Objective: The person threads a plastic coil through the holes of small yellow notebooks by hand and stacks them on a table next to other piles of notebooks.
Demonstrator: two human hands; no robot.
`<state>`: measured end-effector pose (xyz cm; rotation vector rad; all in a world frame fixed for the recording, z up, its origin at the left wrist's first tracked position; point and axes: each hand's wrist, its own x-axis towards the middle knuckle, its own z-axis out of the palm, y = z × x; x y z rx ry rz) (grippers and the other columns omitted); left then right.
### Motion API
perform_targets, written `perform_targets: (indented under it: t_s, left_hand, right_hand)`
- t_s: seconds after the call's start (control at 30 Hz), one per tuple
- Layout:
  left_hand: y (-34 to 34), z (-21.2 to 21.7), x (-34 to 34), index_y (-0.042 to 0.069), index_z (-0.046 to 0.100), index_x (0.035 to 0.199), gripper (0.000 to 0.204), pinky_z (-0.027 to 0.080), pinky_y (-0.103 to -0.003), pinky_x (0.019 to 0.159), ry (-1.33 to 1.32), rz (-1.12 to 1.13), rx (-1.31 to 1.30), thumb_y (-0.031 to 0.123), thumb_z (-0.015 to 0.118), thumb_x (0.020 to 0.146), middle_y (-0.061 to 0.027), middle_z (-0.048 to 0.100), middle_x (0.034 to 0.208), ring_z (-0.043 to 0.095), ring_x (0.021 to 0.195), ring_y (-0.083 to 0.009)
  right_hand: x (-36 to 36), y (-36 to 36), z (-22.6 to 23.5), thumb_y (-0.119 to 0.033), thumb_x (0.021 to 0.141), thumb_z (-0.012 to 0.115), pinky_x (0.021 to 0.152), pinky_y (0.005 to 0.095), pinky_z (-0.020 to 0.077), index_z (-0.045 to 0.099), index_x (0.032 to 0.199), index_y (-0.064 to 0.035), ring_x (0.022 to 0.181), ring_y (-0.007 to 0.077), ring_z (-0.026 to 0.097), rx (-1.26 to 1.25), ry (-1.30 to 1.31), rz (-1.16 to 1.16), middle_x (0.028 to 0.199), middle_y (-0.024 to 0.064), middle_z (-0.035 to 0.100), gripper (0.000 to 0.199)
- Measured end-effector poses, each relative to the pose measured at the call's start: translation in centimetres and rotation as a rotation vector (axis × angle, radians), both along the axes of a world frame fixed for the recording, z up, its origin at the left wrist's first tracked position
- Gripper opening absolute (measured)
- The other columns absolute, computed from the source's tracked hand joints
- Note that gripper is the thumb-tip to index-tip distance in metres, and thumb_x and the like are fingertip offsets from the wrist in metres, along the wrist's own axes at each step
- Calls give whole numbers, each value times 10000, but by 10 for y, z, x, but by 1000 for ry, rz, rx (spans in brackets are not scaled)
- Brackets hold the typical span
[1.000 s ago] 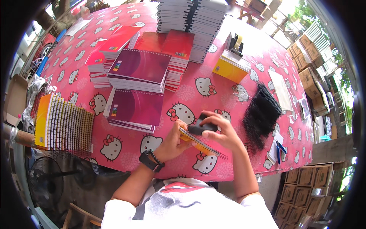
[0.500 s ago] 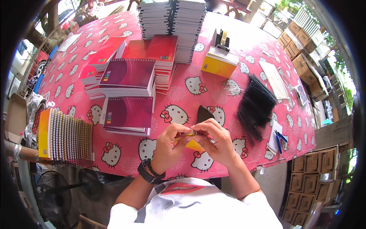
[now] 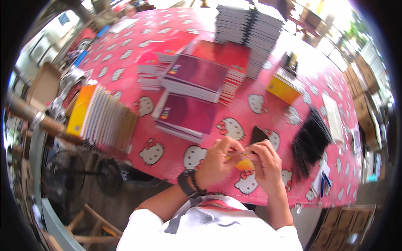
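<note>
Over the near part of the table, both my hands hold a small yellow notebook (image 3: 244, 164) by its bound edge. My left hand (image 3: 214, 165), with a black watch and bracelet at the wrist, pinches its left end. The fingers of my right hand (image 3: 268, 164) are closed on the right end of the same edge. The fingers hide most of the binding, and blur obscures the rest. Just beyond them a dark, pointed piece (image 3: 258, 134) lies on the table. Loose black binding coils (image 3: 312, 140) are heaped to the right of my right hand.
Purple notebooks (image 3: 190, 113) and red notebooks (image 3: 236, 56) are stacked beyond my left hand. Coil-bound yellow notebooks (image 3: 80, 113) line the left edge. Tall white stacks (image 3: 264, 37) stand at the back. A tape dispenser (image 3: 289, 63) sits on yellow pads (image 3: 284, 88). Blue-handled pliers (image 3: 324, 182) lie at right.
The whole view has swung, so the table and its contents appear shifted right and tilted. My hands keep their pinch on the notebook. The coil seen earlier by my right hand is now blurred.
</note>
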<state>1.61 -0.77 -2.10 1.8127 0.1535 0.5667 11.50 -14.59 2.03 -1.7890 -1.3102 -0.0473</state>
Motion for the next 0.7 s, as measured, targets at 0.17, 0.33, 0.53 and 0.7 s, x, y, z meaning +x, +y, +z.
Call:
perform_targets:
  t_s: [0.17, 0.33, 0.53, 0.7]
  left_hand:
    - [-7, 18, -3, 30, 468, 1138, 338, 435, -307, 917, -209, 134, -160, 137, 652, 876, -89, 580, 1097, 565, 1032, -133]
    - [9, 20, -29, 40, 479, 1182, 314, 430, -272, 857, -243, 112, -408, 227, 567, 945, -38, 562, 1033, 522, 962, -93]
    - [149, 151, -108, 11, 561, 1182, 368, 492, -288, 780, -138, 896, 407, 312, 468, 991, -83, 646, 1052, 617, 913, -137]
    - [290, 154, -160, 24, 572, 1195, 371, 473, -415, 838, 766, 1125, 1113, 290, 423, 983, -228, 618, 1085, 606, 974, -368]
  right_hand:
    - [-9, 1, 8, -117, 883, 576, 663, 308, 441, 589, 930, 23, 774, 204, 545, 237, 147, -153, 836, 113, 592, 148]
    - [-23, 10, 18, -299, 938, 551, 834, 292, 412, 542, 1106, 36, 995, 178, 536, 462, 394, -13, 1075, 108, 578, 375]
    - [14, -21, -2, -233, 912, 600, 897, 326, 399, 557, 1153, 17, 1103, 201, 517, 317, 451, -36, 1166, 121, 565, 350]
    - [14, -29, -9, -63, 884, 598, 835, 275, 415, 610, 1050, 9, 990, 152, 543, 291, 541, -79, 1073, 93, 595, 181]
